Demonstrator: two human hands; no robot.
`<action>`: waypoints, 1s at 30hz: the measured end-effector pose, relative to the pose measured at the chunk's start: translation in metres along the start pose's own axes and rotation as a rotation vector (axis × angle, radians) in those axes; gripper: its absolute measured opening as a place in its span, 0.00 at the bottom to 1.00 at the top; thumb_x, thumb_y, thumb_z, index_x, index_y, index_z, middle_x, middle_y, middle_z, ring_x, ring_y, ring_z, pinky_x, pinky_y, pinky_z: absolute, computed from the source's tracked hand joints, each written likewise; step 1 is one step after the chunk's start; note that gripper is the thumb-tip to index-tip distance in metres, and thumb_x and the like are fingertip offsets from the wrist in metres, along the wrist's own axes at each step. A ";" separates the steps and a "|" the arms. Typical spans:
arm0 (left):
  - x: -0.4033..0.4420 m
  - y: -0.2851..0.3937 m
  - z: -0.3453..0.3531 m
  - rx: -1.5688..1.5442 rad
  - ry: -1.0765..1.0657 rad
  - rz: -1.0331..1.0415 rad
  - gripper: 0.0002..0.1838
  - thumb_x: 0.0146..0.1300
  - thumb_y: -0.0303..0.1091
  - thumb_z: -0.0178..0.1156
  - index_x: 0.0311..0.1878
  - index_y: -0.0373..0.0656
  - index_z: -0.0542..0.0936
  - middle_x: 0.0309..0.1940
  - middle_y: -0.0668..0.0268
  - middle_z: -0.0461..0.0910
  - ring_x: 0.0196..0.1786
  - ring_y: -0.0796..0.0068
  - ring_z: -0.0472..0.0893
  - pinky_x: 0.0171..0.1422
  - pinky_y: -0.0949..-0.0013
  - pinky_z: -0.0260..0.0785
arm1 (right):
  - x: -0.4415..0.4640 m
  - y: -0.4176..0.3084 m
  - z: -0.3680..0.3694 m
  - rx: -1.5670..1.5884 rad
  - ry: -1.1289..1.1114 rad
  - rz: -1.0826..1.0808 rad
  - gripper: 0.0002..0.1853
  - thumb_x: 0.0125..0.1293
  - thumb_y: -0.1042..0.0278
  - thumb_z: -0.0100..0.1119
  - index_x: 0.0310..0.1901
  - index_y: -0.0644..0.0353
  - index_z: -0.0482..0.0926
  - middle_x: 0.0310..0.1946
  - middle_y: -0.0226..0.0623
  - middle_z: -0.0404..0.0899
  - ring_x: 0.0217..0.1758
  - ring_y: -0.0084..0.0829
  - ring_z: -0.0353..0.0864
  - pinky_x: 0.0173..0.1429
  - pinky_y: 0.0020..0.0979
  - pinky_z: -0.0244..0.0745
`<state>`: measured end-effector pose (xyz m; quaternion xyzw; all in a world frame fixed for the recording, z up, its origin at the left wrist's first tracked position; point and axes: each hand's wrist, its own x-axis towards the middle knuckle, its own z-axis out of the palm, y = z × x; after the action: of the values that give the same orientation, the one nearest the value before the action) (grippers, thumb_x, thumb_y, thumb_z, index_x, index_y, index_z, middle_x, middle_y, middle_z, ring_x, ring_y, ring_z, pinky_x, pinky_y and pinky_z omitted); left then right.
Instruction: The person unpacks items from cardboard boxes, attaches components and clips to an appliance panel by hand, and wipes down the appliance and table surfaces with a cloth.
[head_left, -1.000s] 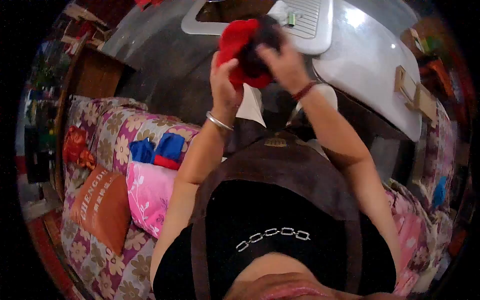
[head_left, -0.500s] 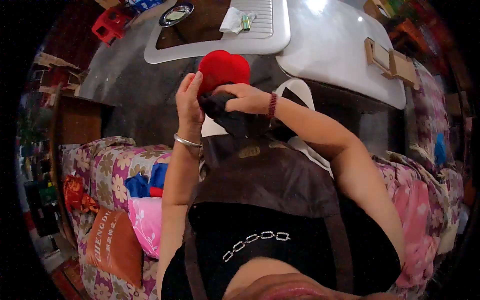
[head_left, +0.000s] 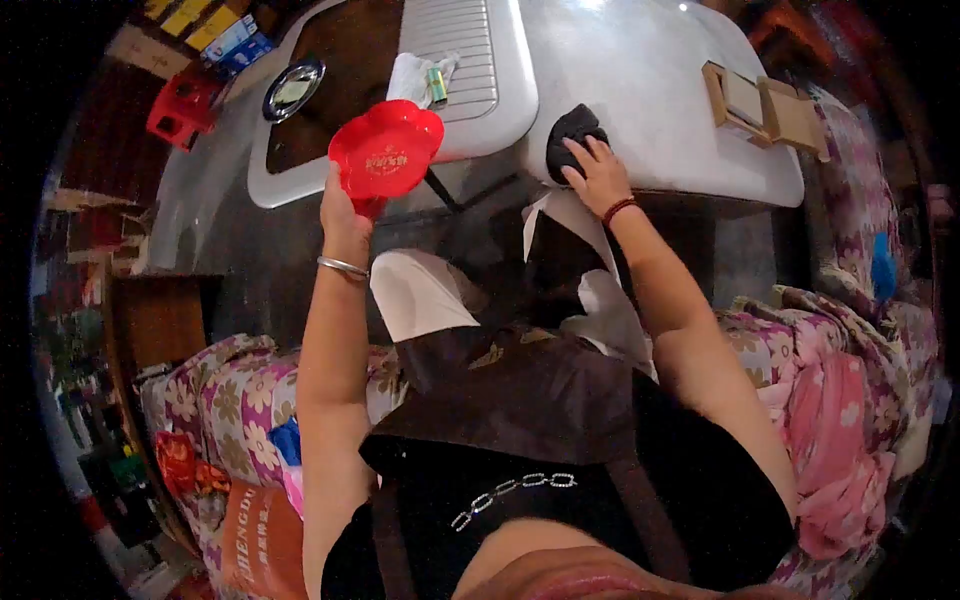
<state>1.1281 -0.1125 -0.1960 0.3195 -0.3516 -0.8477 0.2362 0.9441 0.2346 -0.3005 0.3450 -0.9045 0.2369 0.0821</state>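
Observation:
A red scalloped plate with gold lettering in its middle is in my left hand, gripped at its near edge with the inside facing up. On the near left corner of the white table sits a crumpled black cloth. My right hand rests against the cloth's near right side, its fingers spread apart.
Left of the white table is a tea table bearing a round metal dish, a white plastic bag and a small green box. An open cardboard box lies at right. A red stool stands far left.
My hands have moved apart. The black cloth went from the plate to the white table at right with my right hand, while the plate moved left and now shows its inside.

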 end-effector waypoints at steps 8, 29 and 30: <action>0.091 -0.011 0.096 0.062 -0.041 0.005 0.22 0.73 0.44 0.48 0.64 0.43 0.67 0.60 0.56 0.75 0.59 0.52 0.77 0.58 0.49 0.75 | 0.051 0.025 0.012 -0.060 0.090 0.034 0.27 0.60 0.54 0.61 0.62 0.39 0.72 0.62 0.46 0.68 0.64 0.47 0.68 0.65 0.50 0.63; 0.312 -0.017 0.142 0.075 -0.083 0.023 0.17 0.69 0.37 0.57 0.58 0.40 0.73 0.56 0.56 0.78 0.58 0.53 0.77 0.61 0.44 0.73 | 0.141 0.237 -0.046 -0.060 0.112 0.619 0.33 0.51 0.45 0.66 0.58 0.52 0.75 0.58 0.42 0.75 0.63 0.42 0.73 0.65 0.40 0.69; 0.322 -0.017 0.138 0.070 -0.100 0.031 0.18 0.68 0.36 0.58 0.58 0.41 0.72 0.56 0.56 0.77 0.58 0.54 0.77 0.62 0.45 0.72 | 0.144 0.241 -0.037 -0.075 0.151 0.585 0.32 0.51 0.50 0.67 0.57 0.53 0.75 0.57 0.42 0.76 0.61 0.43 0.74 0.65 0.41 0.69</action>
<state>0.8073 -0.2417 -0.2541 0.2795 -0.3972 -0.8459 0.2204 0.6756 0.3253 -0.3127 0.0479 -0.9649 0.2421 0.0902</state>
